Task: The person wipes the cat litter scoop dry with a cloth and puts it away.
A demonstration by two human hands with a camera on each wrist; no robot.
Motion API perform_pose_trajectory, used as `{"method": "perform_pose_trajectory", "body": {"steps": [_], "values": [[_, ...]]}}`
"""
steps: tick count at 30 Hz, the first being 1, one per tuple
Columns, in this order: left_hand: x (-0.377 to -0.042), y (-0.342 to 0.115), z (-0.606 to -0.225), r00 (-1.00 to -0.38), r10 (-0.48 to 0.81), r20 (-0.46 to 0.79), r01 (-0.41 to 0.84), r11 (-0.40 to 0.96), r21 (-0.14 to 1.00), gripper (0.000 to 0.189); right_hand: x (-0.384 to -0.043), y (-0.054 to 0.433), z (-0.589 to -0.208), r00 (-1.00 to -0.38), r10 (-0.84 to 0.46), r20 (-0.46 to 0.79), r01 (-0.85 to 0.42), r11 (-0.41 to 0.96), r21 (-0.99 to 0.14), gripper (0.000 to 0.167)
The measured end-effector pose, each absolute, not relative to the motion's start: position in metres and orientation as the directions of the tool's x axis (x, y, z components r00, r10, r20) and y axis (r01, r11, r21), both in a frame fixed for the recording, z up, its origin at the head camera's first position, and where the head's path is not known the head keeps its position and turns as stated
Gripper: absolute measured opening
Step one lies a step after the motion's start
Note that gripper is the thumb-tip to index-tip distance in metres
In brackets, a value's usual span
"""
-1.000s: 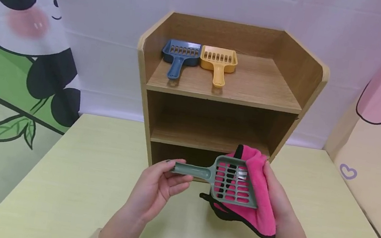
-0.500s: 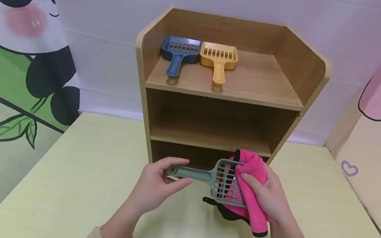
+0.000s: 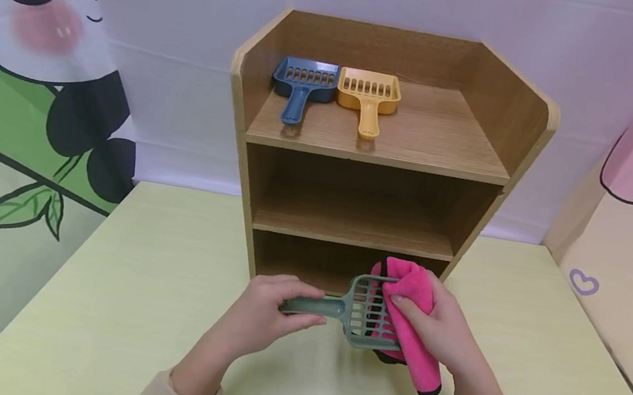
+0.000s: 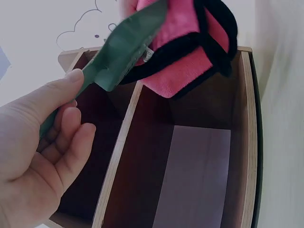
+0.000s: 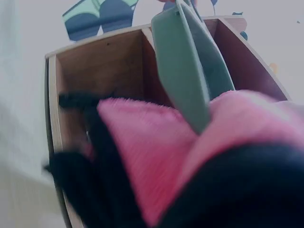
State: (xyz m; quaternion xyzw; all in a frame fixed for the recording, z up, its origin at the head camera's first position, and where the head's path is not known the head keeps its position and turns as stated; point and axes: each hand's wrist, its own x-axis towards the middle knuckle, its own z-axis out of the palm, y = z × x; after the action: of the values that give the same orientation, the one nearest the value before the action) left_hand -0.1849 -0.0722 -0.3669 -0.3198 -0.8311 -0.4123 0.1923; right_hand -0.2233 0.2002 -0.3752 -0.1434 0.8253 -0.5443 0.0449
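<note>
A grey-green slotted litter scoop (image 3: pixel 357 316) is held level above the table, its handle to the left. My left hand (image 3: pixel 269 316) pinches the handle end between thumb and fingers; the left wrist view shows the thumb lying along the handle (image 4: pixel 88 78). My right hand (image 3: pixel 441 326) grips a pink cloth (image 3: pixel 414 326) with black edging, folded over the scoop's front end, thumb on top. The cloth covers that end and shows through the slots from behind. In the right wrist view the cloth (image 5: pixel 156 147) fills the foreground, pressed around the scoop (image 5: pixel 183 66).
A wooden shelf unit (image 3: pixel 376 162) stands on the table (image 3: pixel 95 301) behind the hands. On its top level sit a blue litter scoop (image 3: pixel 301 87) and a yellow one (image 3: pixel 369 100) side by side, each with a tray. Printed cloth (image 3: pixel 190 58) hangs behind.
My right hand has brought its thumb over the front and folded the cloth across the scoop's end. The scoop has sunk slightly, and my left fingers have shifted on the handle.
</note>
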Motion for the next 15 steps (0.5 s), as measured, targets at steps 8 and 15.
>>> {"method": "perform_pose_trajectory", "body": {"steps": [8,15], "values": [[-0.182,-0.075,-0.365,-0.733,0.416,0.538,0.68,0.458,0.573,0.025,-0.214,0.2,-0.37,-0.929,-0.332,0.163,-0.33,0.542,-0.773,0.035],[-0.179,-0.083,-0.361,-0.775,0.44,0.454,0.627,0.44,0.643,0.023,-0.207,0.196,-0.368,-0.866,-0.395,0.306,-0.5,0.67,-0.549,0.039]]}}
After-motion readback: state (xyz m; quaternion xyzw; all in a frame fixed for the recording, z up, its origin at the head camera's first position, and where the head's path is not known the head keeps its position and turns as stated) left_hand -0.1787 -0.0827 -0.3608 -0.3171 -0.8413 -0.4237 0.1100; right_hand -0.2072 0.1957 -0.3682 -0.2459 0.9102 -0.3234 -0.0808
